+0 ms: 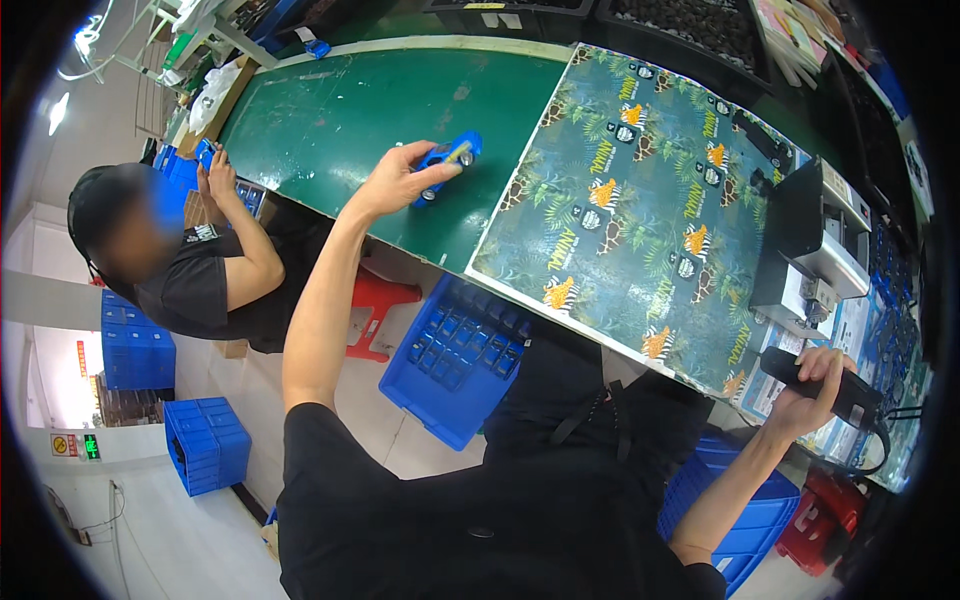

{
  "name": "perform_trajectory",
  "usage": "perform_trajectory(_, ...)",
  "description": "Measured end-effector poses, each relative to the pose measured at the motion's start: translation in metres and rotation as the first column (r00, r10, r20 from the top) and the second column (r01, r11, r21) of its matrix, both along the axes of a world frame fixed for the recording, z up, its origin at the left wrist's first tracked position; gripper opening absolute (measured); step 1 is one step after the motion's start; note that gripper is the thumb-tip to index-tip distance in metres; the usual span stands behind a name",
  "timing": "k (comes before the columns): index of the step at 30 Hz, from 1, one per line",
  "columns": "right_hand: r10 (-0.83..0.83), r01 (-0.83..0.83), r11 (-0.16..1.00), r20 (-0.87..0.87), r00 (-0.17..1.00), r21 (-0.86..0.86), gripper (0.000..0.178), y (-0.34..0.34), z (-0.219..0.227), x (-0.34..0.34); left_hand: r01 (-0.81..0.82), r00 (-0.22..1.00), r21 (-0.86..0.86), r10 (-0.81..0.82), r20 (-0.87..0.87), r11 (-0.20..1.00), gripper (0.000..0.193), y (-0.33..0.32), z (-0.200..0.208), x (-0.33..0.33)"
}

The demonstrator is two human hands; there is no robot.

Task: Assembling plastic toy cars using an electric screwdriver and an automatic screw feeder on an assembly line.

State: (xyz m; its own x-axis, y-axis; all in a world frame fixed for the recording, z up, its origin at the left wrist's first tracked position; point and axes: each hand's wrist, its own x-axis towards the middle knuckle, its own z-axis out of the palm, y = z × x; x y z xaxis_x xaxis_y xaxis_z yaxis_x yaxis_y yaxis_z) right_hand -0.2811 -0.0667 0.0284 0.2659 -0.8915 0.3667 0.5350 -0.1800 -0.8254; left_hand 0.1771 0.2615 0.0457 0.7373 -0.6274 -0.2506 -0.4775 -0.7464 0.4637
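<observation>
A co-worker (185,290) is at the left of the frame. Near the top middle, the left hand (398,182) pinches a blue toy car (467,142) — over the green table (330,110). At the lower right, the right hand (808,395) curls its fingers around a black thing (858,402) — it has a cord (884,452).

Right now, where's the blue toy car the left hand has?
Upper middle of the head view: the blue toy car is in the left hand, over the green tabletop, left of the jungle-print mat.
</observation>
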Motion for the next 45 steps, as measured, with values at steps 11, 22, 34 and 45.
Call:
perform_trajectory(11, -0.002, 0.001, 1.000, 0.018, 1.000, 0.025, 0.009, -0.004, -0.002, -0.004, -0.681, 0.291, -0.603, -0.602, -0.744, 0.416, 0.074, 0.012, -0.036, -0.087)
perform_trajectory(22, -0.013, 0.012, 0.999, -0.035, 0.999, -0.044, 0.008, 0.000, -0.003, -0.006, -0.647, 0.343, -0.636, -0.585, -0.735, 0.421, 0.062, 0.006, -0.041, -0.103)
perform_trajectory(34, -0.026, 0.024, 0.999, -0.035, 0.999, -0.048, 0.011, -0.002, 0.000, -0.005, -0.593, 0.391, -0.672, -0.571, -0.722, 0.444, 0.067, -0.001, -0.043, -0.104)
perform_trajectory(45, 0.007, -0.008, 0.998, 0.018, 1.000, 0.061, 0.007, -0.010, 0.000, -0.013, 0.199, 0.722, -0.262, 0.040, 0.691, 0.944, 0.057, -0.019, -0.021, -0.022)
